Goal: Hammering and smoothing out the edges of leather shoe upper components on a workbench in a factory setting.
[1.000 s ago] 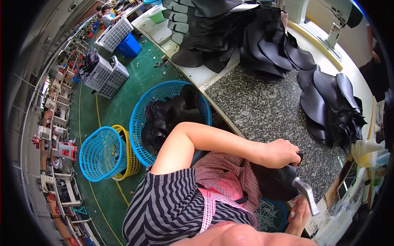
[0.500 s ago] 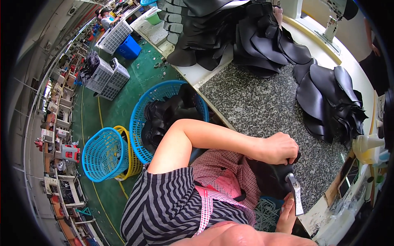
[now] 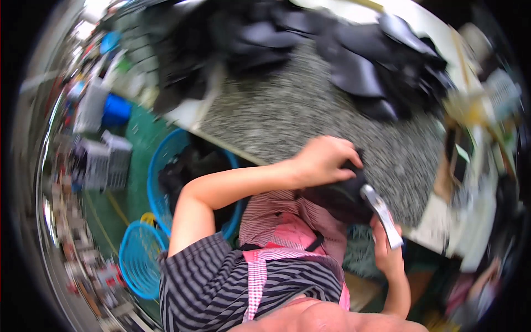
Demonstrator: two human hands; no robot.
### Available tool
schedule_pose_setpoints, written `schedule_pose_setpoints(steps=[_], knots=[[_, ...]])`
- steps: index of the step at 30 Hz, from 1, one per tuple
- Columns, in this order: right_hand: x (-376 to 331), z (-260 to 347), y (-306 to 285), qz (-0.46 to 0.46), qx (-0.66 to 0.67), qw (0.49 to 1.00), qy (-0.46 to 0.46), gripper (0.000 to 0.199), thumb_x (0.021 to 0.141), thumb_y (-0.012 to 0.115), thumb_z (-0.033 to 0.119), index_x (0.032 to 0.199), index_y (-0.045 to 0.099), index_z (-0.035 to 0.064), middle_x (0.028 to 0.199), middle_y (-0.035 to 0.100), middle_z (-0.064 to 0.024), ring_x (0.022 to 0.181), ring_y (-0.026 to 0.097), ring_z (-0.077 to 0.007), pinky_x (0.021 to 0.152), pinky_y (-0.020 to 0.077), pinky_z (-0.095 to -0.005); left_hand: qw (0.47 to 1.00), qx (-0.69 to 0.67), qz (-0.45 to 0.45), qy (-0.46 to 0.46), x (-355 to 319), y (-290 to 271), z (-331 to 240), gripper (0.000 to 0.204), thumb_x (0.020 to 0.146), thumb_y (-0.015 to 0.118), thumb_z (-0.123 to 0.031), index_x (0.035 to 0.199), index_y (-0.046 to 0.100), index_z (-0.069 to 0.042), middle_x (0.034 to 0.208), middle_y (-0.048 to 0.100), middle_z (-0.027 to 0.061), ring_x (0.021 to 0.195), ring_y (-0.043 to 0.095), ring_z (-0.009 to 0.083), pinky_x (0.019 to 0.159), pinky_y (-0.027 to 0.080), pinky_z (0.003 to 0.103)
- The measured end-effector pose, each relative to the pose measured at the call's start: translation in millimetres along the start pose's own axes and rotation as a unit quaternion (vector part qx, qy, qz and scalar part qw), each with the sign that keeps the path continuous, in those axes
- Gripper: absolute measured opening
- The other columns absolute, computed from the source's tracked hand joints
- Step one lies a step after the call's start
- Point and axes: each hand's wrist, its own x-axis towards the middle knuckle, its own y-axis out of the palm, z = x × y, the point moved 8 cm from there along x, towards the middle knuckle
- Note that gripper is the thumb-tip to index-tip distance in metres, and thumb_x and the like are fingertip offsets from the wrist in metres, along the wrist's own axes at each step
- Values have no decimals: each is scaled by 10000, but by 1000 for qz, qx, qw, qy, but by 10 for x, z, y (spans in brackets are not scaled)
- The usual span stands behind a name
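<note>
My left hand [image 3: 327, 160] is bent over the edge of a black leather-like piece [image 3: 340, 196], its thumb and fingers closed about the upper corner. The piece lies at the near edge of the speckled stone slab, above my lap. My right hand [image 3: 383, 243] grips a hammer just beyond the piece's right side. The hammer's silver metal head [image 3: 379, 213] has a round face resting on or just over the black piece and a flat tail pointing toward me. Its handle is hidden by the head and hand. Motion blurs the picture.
Stacks of black cut pieces [image 3: 365, 72] lie across the far side of the stone slab [image 3: 265, 105]. To the left, a blue basket [image 3: 152, 182] holds black pieces, beside another blue basket [image 3: 141, 260]. A phone-like dark object [image 3: 458, 157] and a yellowish container [image 3: 470, 108] sit at right.
The whole view has swung, so the table and stacks sit further left and up. My left thumb and fingers look more spread at the piece's corner. The hammer stays by the piece.
</note>
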Motion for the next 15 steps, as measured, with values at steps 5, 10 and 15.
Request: schedule_pose_setpoints(steps=[5,10,15], knots=[[208,447,-241,13,156,988,3,142,961,572,-4,1096,551,-43,822,556,-220,759,579,-484,671,492,-401,998,-50,0,-24,100,-32,58,299,768,868,-132,1039,780,-38,947,751,121,898,732,258,839,566,336],[153,456,-347,-25,183,983,8,265,1064,509,240,1008,614,4,673,443,-49,604,422,-130,604,381,-314,998,-42,26,-46,150,29,4,288,768,859,-110,1038,785,-39,966,759,112,895,734,239,836,565,327],[308,628,-378,-4,140,990,-14,167,997,499,76,1056,574,-61,926,580,-242,785,627,-454,680,487,-449,997,-10,47,-53,147,16,-45,255,776,847,-120,1016,791,-54,939,750,99,892,732,251,822,564,341]])
